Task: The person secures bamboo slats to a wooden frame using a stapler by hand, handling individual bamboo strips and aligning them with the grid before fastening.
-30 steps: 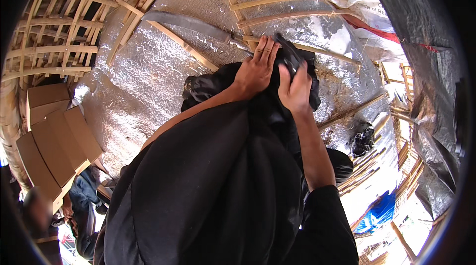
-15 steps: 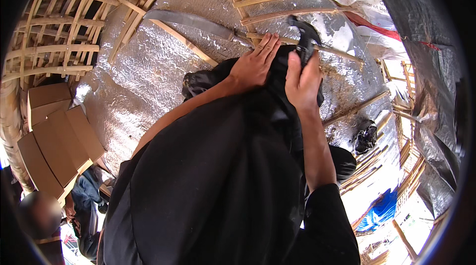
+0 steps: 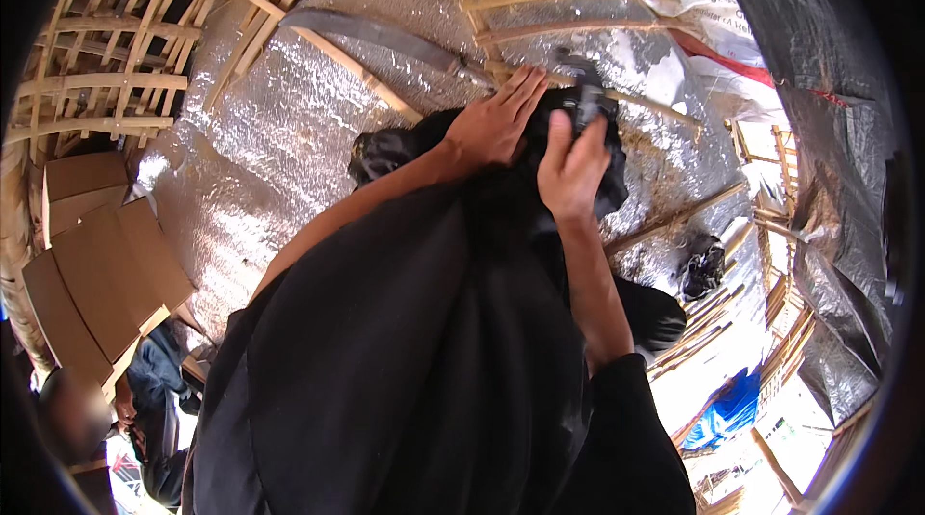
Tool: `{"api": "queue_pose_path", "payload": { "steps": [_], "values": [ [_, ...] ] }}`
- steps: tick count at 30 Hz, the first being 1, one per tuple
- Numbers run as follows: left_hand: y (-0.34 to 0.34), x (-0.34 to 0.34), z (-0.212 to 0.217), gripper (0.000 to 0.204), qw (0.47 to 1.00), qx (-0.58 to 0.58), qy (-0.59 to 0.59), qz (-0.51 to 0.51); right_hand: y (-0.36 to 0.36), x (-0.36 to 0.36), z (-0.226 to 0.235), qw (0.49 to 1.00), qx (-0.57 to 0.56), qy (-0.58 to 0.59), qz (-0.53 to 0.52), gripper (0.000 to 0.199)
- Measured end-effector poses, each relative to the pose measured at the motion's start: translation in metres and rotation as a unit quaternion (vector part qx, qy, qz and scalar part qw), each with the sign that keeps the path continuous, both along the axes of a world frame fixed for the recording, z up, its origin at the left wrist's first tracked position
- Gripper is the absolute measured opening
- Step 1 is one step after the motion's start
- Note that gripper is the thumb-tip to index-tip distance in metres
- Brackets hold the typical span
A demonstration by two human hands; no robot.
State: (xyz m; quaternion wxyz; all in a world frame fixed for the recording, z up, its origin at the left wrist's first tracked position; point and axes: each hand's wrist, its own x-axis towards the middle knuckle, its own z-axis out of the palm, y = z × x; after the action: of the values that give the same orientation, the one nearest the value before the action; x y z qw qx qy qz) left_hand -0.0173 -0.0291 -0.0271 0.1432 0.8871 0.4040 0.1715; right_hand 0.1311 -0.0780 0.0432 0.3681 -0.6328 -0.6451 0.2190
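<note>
Head view: nearest, a big black plastic sheet (image 3: 405,370) hangs over both forearms. Further up, the left hand (image 3: 493,125) lies flat and open on the bunched top of the sheet, pressing it against a bamboo slat (image 3: 617,96). The right hand (image 3: 570,173) is clenched on a dark stapler-like tool (image 3: 585,101) — its nose at the slat. This looks like fastening the sheet's edge; next it likely needs a firm squeeze. Beyond — silver foil lining (image 3: 289,130), bamboo lattice (image 3: 106,62).

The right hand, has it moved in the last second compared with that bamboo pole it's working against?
Yes. The right hand has turned and now grips a small dark tool raised at the bamboo pole; earlier it lay open on the black sheet.
</note>
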Motion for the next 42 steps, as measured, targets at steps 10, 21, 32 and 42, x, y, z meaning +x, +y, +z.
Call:
{"api": "queue_pose_path", "payload": {
  "steps": [10, 21, 32, 42],
  "values": [
    [-0.014, 0.027, -0.013, 0.076, 0.999, 0.01, -0.034, -0.002, -0.018, -0.013, -0.003, 0.996, -0.028, 0.043, -0.075, 0.035],
    [-0.041, 0.025, 0.007, 0.07, 0.987, 0.039, -0.157, 0.011, -0.044, -0.033, 0.014, 0.989, 0.005, 0.087, -0.123, 0.038],
    [-0.045, 0.025, -0.005, 0.063, 0.997, -0.031, -0.064, 0.007, -0.05, -0.047, 0.013, 0.986, -0.008, 0.066, -0.155, 0.038],
    [-0.055, 0.014, -0.018, 0.07, 0.997, -0.07, -0.008, 0.009, -0.064, -0.059, 0.031, 0.989, -0.052, 0.059, -0.127, 0.033]
  ]
}}
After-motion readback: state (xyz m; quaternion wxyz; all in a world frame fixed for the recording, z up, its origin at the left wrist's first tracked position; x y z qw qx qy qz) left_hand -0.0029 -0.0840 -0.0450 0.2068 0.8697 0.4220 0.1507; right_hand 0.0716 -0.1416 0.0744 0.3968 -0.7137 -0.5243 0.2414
